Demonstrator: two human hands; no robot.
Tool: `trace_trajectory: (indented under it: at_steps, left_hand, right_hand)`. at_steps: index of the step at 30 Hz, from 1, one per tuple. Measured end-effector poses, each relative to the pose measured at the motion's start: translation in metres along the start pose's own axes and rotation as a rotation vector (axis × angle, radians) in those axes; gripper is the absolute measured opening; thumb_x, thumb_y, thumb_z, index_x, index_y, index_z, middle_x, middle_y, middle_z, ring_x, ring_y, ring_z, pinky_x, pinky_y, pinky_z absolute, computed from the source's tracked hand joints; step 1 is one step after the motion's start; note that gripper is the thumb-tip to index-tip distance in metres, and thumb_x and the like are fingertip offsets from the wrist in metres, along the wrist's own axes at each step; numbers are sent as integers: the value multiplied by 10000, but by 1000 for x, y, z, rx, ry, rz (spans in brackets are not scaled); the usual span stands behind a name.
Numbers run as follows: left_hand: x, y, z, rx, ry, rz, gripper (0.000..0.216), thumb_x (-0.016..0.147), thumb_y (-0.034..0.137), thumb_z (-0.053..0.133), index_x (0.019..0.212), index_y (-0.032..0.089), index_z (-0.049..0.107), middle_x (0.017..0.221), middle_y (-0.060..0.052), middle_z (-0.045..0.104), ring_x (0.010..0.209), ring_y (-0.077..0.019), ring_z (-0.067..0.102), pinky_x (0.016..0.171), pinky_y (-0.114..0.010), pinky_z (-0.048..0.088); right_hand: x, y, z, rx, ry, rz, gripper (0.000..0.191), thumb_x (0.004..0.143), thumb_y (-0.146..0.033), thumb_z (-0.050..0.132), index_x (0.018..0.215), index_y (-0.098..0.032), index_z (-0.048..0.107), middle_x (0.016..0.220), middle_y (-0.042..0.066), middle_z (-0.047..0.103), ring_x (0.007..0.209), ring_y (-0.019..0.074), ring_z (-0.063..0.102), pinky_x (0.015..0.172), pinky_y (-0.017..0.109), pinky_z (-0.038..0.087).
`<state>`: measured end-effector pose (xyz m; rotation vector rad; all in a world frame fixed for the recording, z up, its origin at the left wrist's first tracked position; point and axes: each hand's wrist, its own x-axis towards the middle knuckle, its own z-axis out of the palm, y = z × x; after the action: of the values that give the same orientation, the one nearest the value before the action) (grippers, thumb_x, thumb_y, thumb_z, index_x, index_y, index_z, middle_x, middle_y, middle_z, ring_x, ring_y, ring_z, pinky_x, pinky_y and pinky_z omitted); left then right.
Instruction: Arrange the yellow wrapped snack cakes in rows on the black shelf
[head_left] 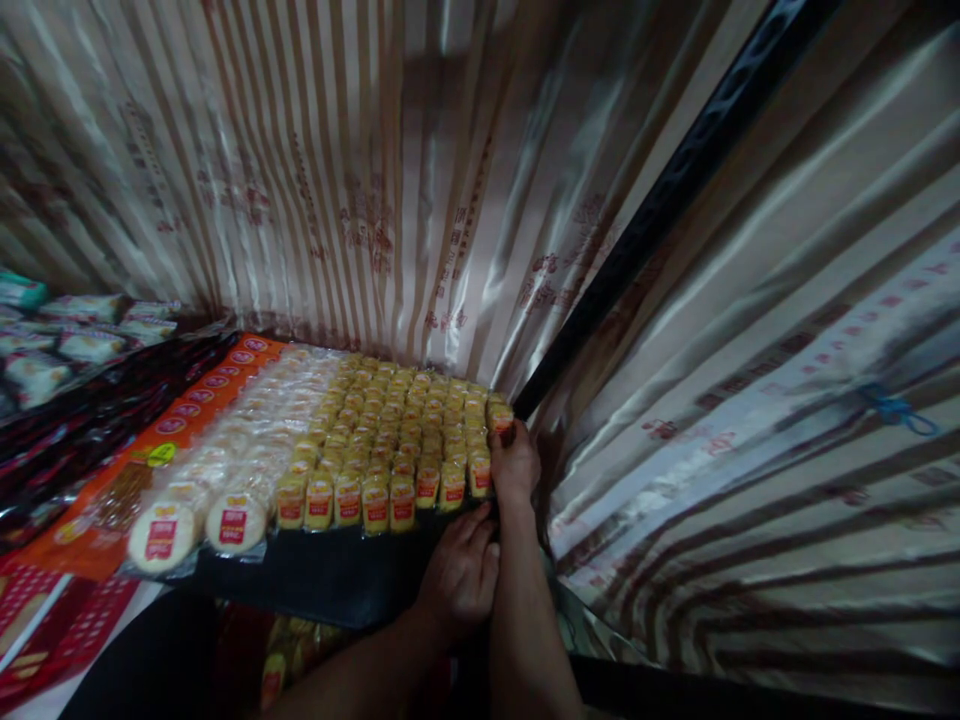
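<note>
Rows of small yellow packaged snacks (382,440) in clear wrappers with red and yellow labels stand on a black surface (330,580). At the far right end of the rows, my right hand (517,462) is closed around one wrapped yellow snack (500,412). My left hand (461,575) is just below the front row, beside my right wrist. Its fingers are curled together, and whatever they hold, if anything, is hidden. To the left of the yellow rows lie round white packaged cakes (236,522), also with red labels.
Orange packets (217,385), dark shiny packets (112,415) and white-wrapped packs (90,340) line the left. Behind stands a pleated printed curtain (360,180). A black perforated post (660,200) rises close by my right hand. More yellow packs (274,675) show below the shelf edge.
</note>
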<state>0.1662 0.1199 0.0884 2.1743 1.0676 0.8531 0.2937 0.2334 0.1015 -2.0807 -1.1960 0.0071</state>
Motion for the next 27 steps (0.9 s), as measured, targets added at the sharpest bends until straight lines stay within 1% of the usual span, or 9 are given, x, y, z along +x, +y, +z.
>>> trace_trajectory:
  at_steps: [2,7,10,13,16,19,23,27]
  left_hand:
    - [0,-1,1,1,4,-9,414,920,246,292,1180,78,567,1292,-165,538,1218,-252,483,1031,-456,408]
    - [1,-1,1,-22,18,-30,397,916,217,298,1158,78,581,1269,-174,551,1198,-254,502,1026,-447,419]
    - [1,-1,3,-23,29,-42,382,910,216,313,1138,89,592,1261,-167,559,1182,-261,513,1021,-455,421]
    - [1,-1,4,-21,43,-51,375,905,214,327,1147,94,586,1264,-159,559,1179,-257,515,1029,-450,412]
    - [1,-2,5,-28,49,-31,381,905,208,314,1145,89,583,1256,-159,564,1173,-252,516,1028,-449,411]
    - [2,-2,4,-36,49,-32,384,898,205,310,1144,95,584,1246,-152,571,1160,-251,524,1017,-446,419]
    - [2,-1,3,-44,36,-29,380,887,196,312,1114,91,598,1244,-153,570,1171,-246,513,1032,-441,403]
    - [2,0,1,-57,35,-39,360,878,192,323,1085,110,606,1252,-142,565,1171,-239,511,1035,-440,400]
  right_hand:
    - [3,-1,1,19,6,0,425,813,-285,502,1209,-136,544,1067,139,640,908,227,603,760,307,433]
    - [10,2,10,46,-28,18,449,806,-278,499,1227,-126,526,1084,146,644,932,235,607,796,328,442]
    - [10,5,14,87,-31,38,485,782,-272,524,1238,-109,506,1089,152,644,958,241,602,823,338,441]
    - [7,8,16,150,-23,13,469,765,-277,531,1207,-121,526,1073,141,649,944,238,603,831,344,445]
    - [4,9,17,183,27,5,442,766,-280,510,1173,-112,550,1056,152,650,931,243,601,834,364,446]
    - [2,11,19,193,89,11,432,785,-302,487,1159,-101,565,1082,163,641,961,247,587,864,376,436]
    - [0,13,18,175,138,-18,416,813,-323,450,1118,-82,597,1089,174,633,1000,258,564,895,384,423]
    - [-4,9,13,151,202,-50,377,832,-300,421,1094,-110,614,1056,153,626,986,247,559,882,372,427]
